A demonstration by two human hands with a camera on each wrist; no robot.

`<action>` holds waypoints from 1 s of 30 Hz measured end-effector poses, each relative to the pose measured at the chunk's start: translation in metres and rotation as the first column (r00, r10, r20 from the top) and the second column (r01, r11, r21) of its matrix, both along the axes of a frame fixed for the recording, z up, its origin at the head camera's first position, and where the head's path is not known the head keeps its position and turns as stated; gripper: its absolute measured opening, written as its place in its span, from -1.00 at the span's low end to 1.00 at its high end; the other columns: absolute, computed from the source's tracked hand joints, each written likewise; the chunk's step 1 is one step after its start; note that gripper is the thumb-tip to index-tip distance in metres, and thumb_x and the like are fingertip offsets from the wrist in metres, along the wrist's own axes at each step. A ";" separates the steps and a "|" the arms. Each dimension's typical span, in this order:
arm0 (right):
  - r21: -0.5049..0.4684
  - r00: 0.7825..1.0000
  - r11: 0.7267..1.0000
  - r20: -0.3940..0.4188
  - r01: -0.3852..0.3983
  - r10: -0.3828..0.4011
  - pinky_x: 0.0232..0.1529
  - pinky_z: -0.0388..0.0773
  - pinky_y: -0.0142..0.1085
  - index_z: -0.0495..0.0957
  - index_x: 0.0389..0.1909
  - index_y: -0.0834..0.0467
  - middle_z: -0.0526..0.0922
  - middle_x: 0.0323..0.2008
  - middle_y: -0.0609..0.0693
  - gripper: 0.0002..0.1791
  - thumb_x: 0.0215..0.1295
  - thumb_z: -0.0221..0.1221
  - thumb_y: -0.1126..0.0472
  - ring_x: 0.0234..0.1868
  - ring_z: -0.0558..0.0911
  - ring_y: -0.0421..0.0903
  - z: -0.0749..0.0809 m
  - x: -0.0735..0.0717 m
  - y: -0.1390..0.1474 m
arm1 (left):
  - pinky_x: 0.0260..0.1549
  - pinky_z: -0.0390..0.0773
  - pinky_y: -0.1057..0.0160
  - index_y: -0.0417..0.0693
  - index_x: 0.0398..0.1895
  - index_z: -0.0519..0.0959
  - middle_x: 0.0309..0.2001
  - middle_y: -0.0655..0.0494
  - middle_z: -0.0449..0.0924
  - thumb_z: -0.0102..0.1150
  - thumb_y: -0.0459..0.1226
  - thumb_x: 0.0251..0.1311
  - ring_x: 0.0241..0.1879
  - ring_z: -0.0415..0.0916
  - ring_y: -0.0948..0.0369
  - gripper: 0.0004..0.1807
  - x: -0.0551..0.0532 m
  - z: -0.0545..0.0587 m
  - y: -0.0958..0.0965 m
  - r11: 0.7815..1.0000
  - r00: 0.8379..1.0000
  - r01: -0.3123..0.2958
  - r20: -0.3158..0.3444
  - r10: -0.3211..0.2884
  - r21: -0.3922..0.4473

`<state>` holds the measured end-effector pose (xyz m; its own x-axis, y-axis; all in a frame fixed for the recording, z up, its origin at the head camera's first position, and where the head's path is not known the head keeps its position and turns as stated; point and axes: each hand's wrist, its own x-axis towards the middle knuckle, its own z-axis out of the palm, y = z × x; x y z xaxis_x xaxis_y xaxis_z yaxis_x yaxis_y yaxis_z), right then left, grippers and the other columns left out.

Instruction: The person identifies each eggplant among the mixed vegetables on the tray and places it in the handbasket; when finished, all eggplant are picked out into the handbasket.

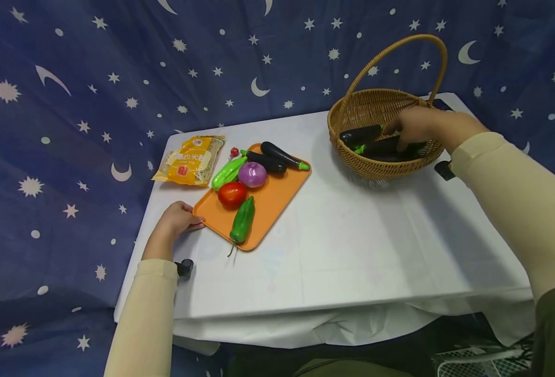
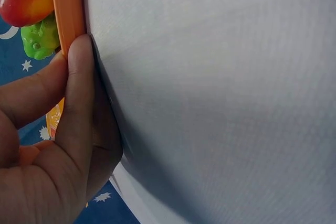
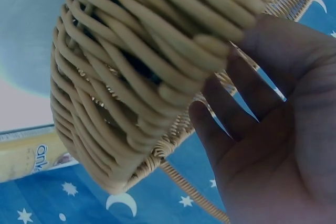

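Observation:
My left hand (image 1: 178,217) pinches the near-left rim of an orange tray (image 1: 273,201), thumb on one side and fingers on the other, as the left wrist view shows. The tray bears a green pepper (image 1: 243,220), a tomato (image 1: 232,195), a purple onion (image 1: 252,174), a lumpy light-green vegetable (image 1: 229,174) and two dark eggplants (image 1: 282,155). Over at the back right, my right hand (image 1: 428,125) reaches into a wicker basket (image 1: 376,170) holding several eggplants (image 1: 359,136). In the right wrist view its fingers pass over the basket rim (image 3: 173,87); the fingertips are hidden.
A yellow bag of food (image 1: 190,162) lies behind the tray at the left, with a small red item (image 1: 234,152) beside it. The basket's tall handle (image 1: 400,44) arches upward. A white cloth (image 1: 343,251) covers the table; a starry blue curtain (image 1: 296,68) hangs behind.

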<state>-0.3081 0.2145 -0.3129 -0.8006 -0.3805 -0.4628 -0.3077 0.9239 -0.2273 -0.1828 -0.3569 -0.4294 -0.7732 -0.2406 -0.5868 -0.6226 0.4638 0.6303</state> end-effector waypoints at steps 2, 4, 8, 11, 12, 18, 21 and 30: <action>-0.001 1.000 1.000 -0.011 -0.004 0.004 0.25 0.36 0.32 0.36 0.37 0.36 0.37 0.28 0.50 -0.32 0.23 0.32 0.32 0.28 0.35 0.47 0.003 0.001 0.001 | -0.18 0.70 0.32 -0.29 0.23 0.24 -0.01 -0.20 0.42 0.25 -0.41 0.32 -0.37 0.69 0.21 -0.48 0.000 0.000 0.000 1.000 1.000 -0.002 -0.003 0.002 0.005; -0.001 1.000 1.000 -0.026 -0.006 0.006 0.25 0.36 0.32 0.36 0.38 0.35 0.36 0.29 0.50 -0.31 0.25 0.33 0.30 0.29 0.34 0.47 0.006 0.002 0.002 | -0.18 0.70 0.32 -0.30 0.23 0.24 -0.01 -0.20 0.42 0.25 -0.42 0.32 -0.38 0.69 0.21 -0.48 -0.001 0.000 0.000 1.000 1.000 -0.001 -0.007 0.001 0.008; -0.001 0.998 1.000 -0.054 -0.011 0.011 0.24 0.34 0.33 0.36 0.38 0.34 0.35 0.30 0.50 -0.31 0.26 0.33 0.26 0.29 0.33 0.47 0.012 0.005 0.005 | -0.20 0.70 0.33 -0.30 0.21 0.24 -0.02 -0.20 0.42 0.26 -0.42 0.32 -0.39 0.69 0.23 -0.49 0.000 0.001 0.001 1.000 1.000 -0.002 -0.013 0.002 0.014; -0.011 0.998 1.000 -0.068 -0.010 0.010 0.26 0.33 0.34 0.36 0.37 0.35 0.35 0.30 0.49 -0.31 0.25 0.33 0.25 0.31 0.32 0.46 0.016 0.007 0.007 | -0.21 0.71 0.33 -0.32 0.21 0.24 -0.04 -0.19 0.42 0.26 -0.42 0.32 -0.40 0.69 0.24 -0.49 0.002 0.001 0.002 1.000 1.000 0.005 -0.017 -0.004 0.015; -0.012 0.997 1.000 -0.074 -0.013 0.012 0.26 0.32 0.34 0.36 0.36 0.36 0.36 0.30 0.49 -0.32 0.25 0.32 0.25 0.30 0.32 0.47 0.017 0.008 0.008 | -0.21 0.71 0.33 -0.31 0.20 0.24 -0.05 -0.19 0.43 0.26 -0.42 0.31 -0.40 0.69 0.23 -0.50 0.002 0.002 0.002 1.000 1.000 0.003 -0.017 -0.003 0.014; 0.012 0.997 1.000 -0.078 0.003 -0.002 0.27 0.29 0.35 0.35 0.39 0.33 0.33 0.32 0.48 -0.30 0.28 0.32 0.20 0.32 0.29 0.47 0.025 0.010 0.008 | -0.19 0.70 0.32 -0.31 0.20 0.25 -0.06 -0.18 0.43 0.26 -0.42 0.31 -0.40 0.69 0.23 -0.50 0.003 0.005 0.002 1.000 1.000 0.003 -0.013 -0.003 0.017; 0.025 0.997 1.000 -0.077 0.007 -0.005 0.27 0.28 0.37 0.34 0.40 0.31 0.32 0.33 0.49 -0.30 0.29 0.32 0.18 0.33 0.28 0.47 0.031 0.011 0.007 | -0.16 0.70 0.30 -0.33 0.21 0.23 -0.05 -0.19 0.42 0.25 -0.42 0.32 -0.39 0.69 0.23 -0.49 0.004 0.006 0.002 1.000 1.000 0.012 -0.021 -0.011 0.021; 0.013 0.995 1.000 -0.093 -0.019 0.021 0.28 0.29 0.35 0.34 0.41 0.29 0.33 0.35 0.44 -0.30 0.33 0.30 0.14 0.35 0.27 0.46 0.051 0.018 -0.001 | -0.18 0.71 0.30 -0.33 0.19 0.22 -0.06 -0.20 0.40 0.26 -0.45 0.30 -0.41 0.69 0.24 -0.49 0.005 0.005 0.002 0.999 0.999 0.006 -0.038 -0.005 0.044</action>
<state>-0.2902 0.2133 -0.2619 -0.8327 -0.3917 -0.3915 -0.3454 0.9199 -0.1856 -0.1775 -0.3553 -0.4247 -0.7963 -0.2109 -0.5669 -0.5954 0.4384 0.6733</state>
